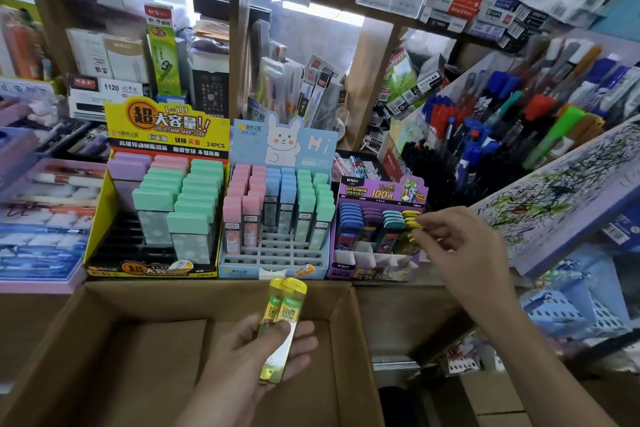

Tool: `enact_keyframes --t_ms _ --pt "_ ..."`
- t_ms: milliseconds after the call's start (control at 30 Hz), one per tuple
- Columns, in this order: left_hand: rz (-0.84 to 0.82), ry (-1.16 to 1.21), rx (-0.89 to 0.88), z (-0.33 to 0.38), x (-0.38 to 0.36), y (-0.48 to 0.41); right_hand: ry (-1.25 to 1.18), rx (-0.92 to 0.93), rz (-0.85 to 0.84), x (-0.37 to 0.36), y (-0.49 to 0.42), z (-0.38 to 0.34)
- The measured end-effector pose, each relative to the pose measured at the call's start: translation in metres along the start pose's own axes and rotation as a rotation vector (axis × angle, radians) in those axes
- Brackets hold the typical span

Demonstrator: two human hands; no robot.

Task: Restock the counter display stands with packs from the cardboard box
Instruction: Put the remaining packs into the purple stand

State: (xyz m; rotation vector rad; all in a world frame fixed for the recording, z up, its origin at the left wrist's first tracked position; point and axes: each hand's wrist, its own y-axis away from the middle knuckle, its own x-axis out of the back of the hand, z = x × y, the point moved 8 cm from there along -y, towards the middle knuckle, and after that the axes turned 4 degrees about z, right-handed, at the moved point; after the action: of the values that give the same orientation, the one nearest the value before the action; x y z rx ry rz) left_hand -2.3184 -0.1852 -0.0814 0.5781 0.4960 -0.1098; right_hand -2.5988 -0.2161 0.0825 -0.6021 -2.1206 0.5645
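Left hand (pixel 256 350), nearest the viewer, above the cardboard box (pixel 138 302): thumb pressed across a pair of yellow lead packs (pixel 282 326), fingers curled beneath, the packs side by side and pointing toward the stands; right hand (pixel 460 246), extended to the purple Ultraman display stand (pixel 375 189) at counter right: thumb and forefinger (pixel 431 235) closed in a pinch on the top of a single yellow pack (pixel 411 218) in the stand's rightmost column, remaining fingers loosely curled; blue, purple and teal columns stand to its left, white dividers show in the front slots.

Probable step: seating the single yellow pack in its slot.

Risks, as judged: a pack lowered at a tilt may catch on a divider and jam, or knock over its teal neighbours; the stand looks like light card and may slide or tip under a downward push; one thumb restrains two smooth packs, so the outer one may slip into the box while attention is on the stand.
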Motion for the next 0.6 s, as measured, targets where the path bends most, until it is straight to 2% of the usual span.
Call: enact_keyframes --t_ms 133,400,600 --pt "-0.031 0.002 -0.013 0.002 -0.004 0.003 -0.138 -0.064 -0.069 -0.019 0.015 -0.017" --pt "-0.063 -0.032 -0.037 0.003 -0.007 0.005 -0.426 -0.307 -0.487 -0.096 0.068 -0.042" --pt "-0.071 -0.053 -0.054 0.004 -0.007 0.004 -0.513 -0.347 -0.563 -0.109 0.077 -0.049"
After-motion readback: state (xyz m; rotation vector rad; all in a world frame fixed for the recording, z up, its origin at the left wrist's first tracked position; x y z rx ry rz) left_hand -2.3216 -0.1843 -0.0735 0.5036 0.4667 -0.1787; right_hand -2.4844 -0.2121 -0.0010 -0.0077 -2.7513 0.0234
